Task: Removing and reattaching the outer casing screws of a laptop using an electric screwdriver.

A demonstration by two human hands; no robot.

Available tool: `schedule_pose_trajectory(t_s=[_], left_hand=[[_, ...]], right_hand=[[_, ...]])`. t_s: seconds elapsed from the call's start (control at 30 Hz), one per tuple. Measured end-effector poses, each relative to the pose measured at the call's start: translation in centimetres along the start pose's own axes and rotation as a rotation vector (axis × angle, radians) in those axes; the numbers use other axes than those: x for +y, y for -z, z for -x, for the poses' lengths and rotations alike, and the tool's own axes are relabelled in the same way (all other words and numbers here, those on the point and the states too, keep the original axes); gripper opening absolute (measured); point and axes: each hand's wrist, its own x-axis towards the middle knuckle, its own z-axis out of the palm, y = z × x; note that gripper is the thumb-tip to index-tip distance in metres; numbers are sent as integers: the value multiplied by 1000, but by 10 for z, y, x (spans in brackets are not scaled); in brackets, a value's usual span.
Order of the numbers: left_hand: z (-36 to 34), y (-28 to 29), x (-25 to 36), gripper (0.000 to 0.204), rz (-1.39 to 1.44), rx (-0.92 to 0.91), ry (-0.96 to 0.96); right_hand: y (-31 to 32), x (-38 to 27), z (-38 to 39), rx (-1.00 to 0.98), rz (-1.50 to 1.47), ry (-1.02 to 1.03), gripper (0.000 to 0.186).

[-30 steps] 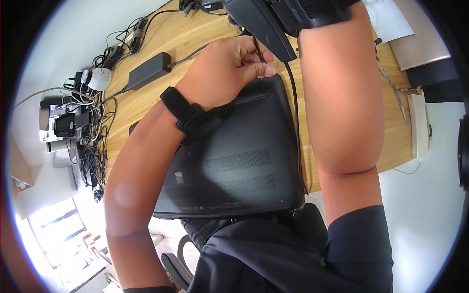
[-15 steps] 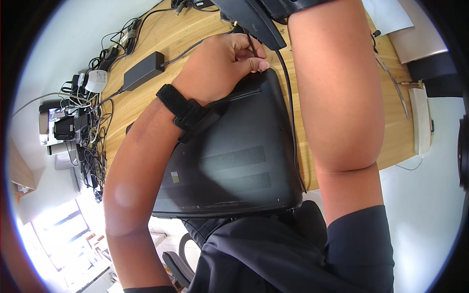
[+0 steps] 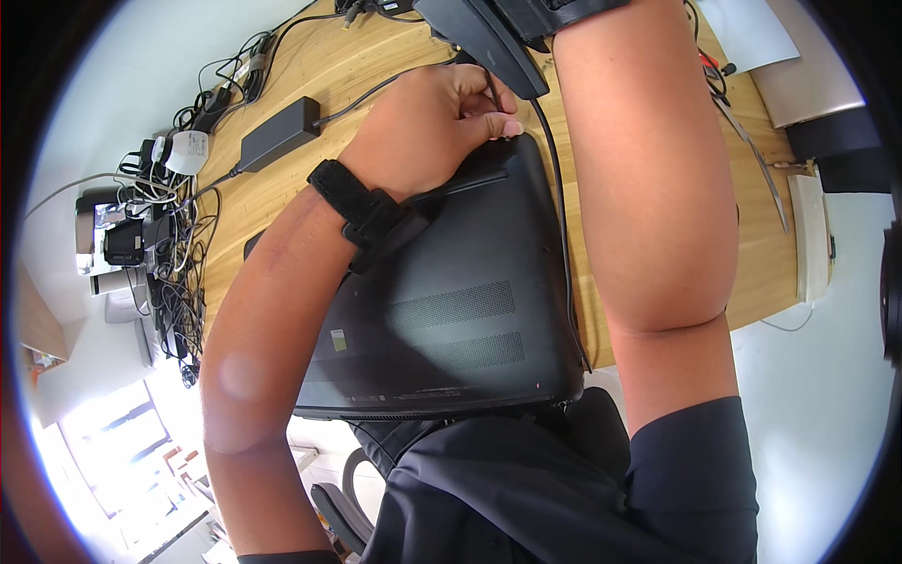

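Observation:
A black laptop [image 3: 451,273] lies with its vented underside up, partly over the table's near edge. At its far right corner is my left hand [image 3: 442,117], thumb and curled fingers closed on a thin black cable [image 3: 494,91]. The cable's end is hidden in the grip. A black strap [image 3: 352,202] circles my left wrist. My right forearm [image 3: 648,169] reaches forward past the upper edge, so the right hand is out of view. A black device [image 3: 489,47] at that wrist hangs over the table near my left fingers.
On the wooden table [image 3: 601,273], a black power adapter [image 3: 280,134] lies left of my hand. Tangled cables [image 3: 183,282] and a white plug-like device [image 3: 183,152] line the left edge. Another cable [image 3: 562,216] runs along the laptop's right side. Papers [image 3: 752,33] lie far right.
The laptop, table and both arms appear almost unmoved, with a slight shift of the view. My left fingers stay closed at the same corner.

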Motion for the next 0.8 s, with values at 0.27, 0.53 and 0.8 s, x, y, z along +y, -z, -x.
schedule_pose_trajectory(t_s=[0.27, 0.53, 0.8], left_hand=[[0, 0, -2, 15, 40, -19, 22], [1, 0, -2, 14, 55, -12, 10], [3, 2, 4, 15, -3, 1, 10]], right_hand=[[-1, 13, -18, -79, -34, -31, 38], [-3, 0, -22, -67, -14, -198, 37], [-4, -13, -29, -53, 5, -380, 35]])
